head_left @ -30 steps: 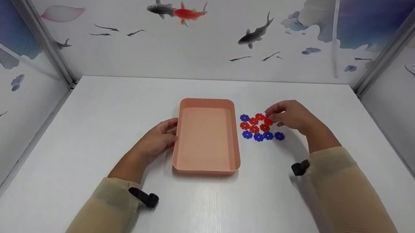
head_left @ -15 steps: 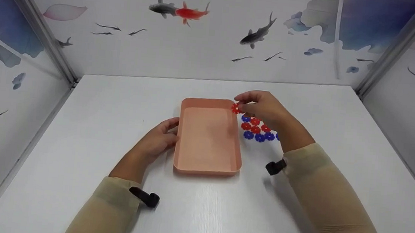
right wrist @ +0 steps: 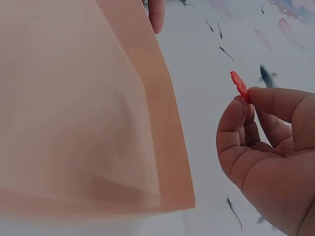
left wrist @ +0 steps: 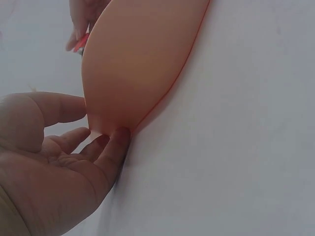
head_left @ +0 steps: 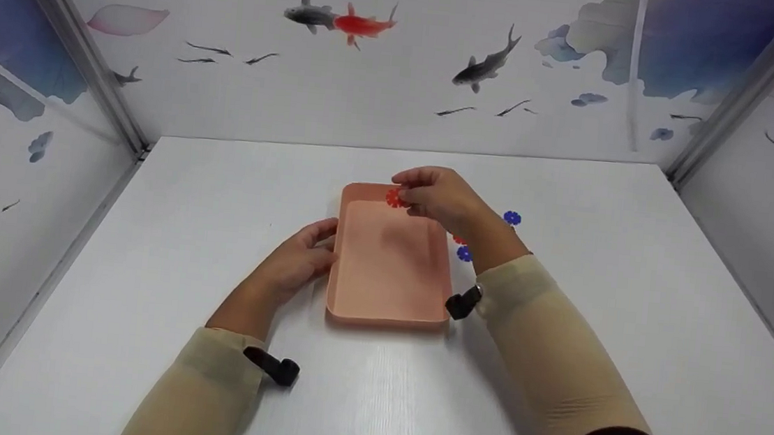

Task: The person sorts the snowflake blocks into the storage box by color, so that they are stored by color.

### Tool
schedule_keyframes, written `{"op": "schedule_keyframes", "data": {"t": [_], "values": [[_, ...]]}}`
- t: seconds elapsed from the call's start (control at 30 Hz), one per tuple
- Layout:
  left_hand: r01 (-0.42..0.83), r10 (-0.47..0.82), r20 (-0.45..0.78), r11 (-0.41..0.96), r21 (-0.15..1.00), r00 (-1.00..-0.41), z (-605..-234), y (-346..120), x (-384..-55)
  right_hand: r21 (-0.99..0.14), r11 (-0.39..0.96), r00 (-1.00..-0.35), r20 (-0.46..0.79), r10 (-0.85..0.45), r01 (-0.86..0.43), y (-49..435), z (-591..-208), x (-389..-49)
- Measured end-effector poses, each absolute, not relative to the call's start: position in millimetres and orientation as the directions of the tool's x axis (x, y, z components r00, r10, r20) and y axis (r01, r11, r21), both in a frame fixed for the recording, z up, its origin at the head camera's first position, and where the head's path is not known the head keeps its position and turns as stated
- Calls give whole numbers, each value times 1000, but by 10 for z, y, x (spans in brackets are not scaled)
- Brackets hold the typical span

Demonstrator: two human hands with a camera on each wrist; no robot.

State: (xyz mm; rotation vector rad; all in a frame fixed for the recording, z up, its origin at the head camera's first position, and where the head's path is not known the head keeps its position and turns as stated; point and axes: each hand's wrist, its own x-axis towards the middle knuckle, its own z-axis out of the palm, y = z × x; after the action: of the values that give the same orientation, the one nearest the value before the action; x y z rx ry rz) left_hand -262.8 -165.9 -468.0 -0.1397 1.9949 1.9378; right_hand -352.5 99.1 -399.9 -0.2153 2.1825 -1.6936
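In the head view, a shallow pink tray (head_left: pixel 389 316) sits mid-table. Over its far end my right hand (head_left: pixel 441 198) pinches a red snowflake-shaped building disc (head_left: pixel 395 198) between thumb and fingertips. The right wrist view shows this red disc (right wrist: pixel 239 86) held nearly edge-on. My left hand (head_left: pixel 296 258) rests against the tray's left side, and the left wrist view has its relaxed fingertips touching the outer wall. To the right of the tray lie loose discs, with blue ones (head_left: pixel 512 217) and a bit of red (head_left: pixel 460 239) showing; my right forearm hides the others.
The white table (head_left: pixel 358 390) is enclosed by white panels (head_left: pixel 397 106) printed with fish and petals, at the back and both sides. Black camera mounts (head_left: pixel 464 301) stick out from both wrists.
My right hand picked up a red disc from the pile and carried it left, over the tray. The left hand stays at the tray's side.
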Motion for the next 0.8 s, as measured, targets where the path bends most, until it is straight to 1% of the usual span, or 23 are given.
{"op": "schedule_keyframes", "data": {"t": [0.13,0.23,0.4,0.6,0.8], "values": [[-314,174,-318,49,948,-932,-4678,-1657,-2634,-976,175,-914,-184,-361,127,888,-4050,-3626],[-311,175,-313,37,950,-934,-4676,-1655,-2636,-981,132,-916,-182,-356,144,802,-4099,-3702],[-303,185,-305,36,952,-934,-4678,-1658,-2629,-978,114,-920,-206,-334,177,657,-4224,-3798],[-309,185,-313,52,950,-932,-4682,-1670,-2624,-964,178,-917,-247,-313,199,520,-4354,-3870],[-302,180,-310,69,951,-934,-4671,-1675,-2625,-963,212,-932,-225,-283,168,453,-4432,-3882]]}}
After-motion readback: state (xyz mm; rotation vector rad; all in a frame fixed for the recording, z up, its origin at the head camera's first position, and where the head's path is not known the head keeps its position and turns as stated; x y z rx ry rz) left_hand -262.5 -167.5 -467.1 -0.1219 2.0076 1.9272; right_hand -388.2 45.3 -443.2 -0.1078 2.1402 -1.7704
